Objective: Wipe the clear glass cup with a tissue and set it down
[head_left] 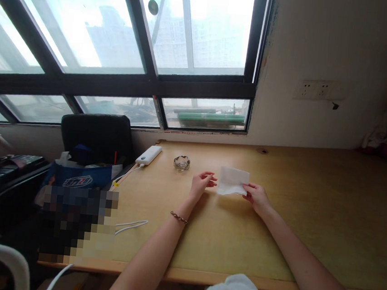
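Note:
My right hand (256, 197) pinches the right edge of a white paper tissue (233, 181), which it holds up above the wooden table. The tissue looks square and flat, with an uneven lower edge. Just left of it is my left hand (203, 184), its fingers loosely bent and apart, with nothing visible in them. A small gap separates those fingertips from the tissue. A braided bracelet (179, 217) circles my left wrist.
On the table (327, 212) a silvery ring-shaped object (181, 163) stands beyond my left hand. A white power bank (149, 156) with a cable lies at the left edge. Beside the table is a black chair (97, 131) with a blue bag (81, 177). Windows and a wall are behind.

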Available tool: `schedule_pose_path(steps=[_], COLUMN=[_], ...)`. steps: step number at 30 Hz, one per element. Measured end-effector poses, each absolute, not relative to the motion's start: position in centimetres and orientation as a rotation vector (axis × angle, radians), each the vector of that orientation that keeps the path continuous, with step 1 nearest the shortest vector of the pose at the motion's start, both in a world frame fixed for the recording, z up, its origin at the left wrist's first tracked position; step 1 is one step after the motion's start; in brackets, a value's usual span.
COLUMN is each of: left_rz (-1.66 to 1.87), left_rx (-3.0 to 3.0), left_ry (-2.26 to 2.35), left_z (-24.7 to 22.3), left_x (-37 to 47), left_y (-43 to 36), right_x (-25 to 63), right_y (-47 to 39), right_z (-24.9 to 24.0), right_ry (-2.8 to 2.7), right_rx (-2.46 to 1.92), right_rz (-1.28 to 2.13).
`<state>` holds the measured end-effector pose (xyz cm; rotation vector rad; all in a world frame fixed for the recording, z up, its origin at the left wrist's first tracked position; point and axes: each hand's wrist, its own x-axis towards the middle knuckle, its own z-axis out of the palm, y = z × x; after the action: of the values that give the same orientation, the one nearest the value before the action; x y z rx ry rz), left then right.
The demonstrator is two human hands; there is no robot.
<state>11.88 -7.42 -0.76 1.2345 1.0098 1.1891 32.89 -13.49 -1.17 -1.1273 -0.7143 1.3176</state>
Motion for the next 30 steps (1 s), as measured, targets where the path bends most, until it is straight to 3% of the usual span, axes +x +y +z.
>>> schedule_pose_path(steps=[10, 17, 24, 30], left_rz=[1.411, 1.177, 1.217, 1.206], left_rx=[1.646, 1.729, 1.639, 1.994], left_ry=[1.908, 1.885, 1.637, 1.409], left_z=[-2.1, -1.5, -1.7, -1.1], left_x=[2.9, 2.4, 2.7, 7.3], left_y=[-3.4, -1.8, -2.9, -5.9], right_x=[33.0, 32.8, 32.7, 33.0], right_y=[-13.6, -13.6, -13.2, -13.0], right_z=[-1.7, -1.7, -2.0, -1.4], right_ry=[-0.59, -0.678, -0.665, -0.468], right_rx=[-1.235, -1.224, -1.173, -0.99], right_rz=[1.327, 1.337, 1.314, 1.251])
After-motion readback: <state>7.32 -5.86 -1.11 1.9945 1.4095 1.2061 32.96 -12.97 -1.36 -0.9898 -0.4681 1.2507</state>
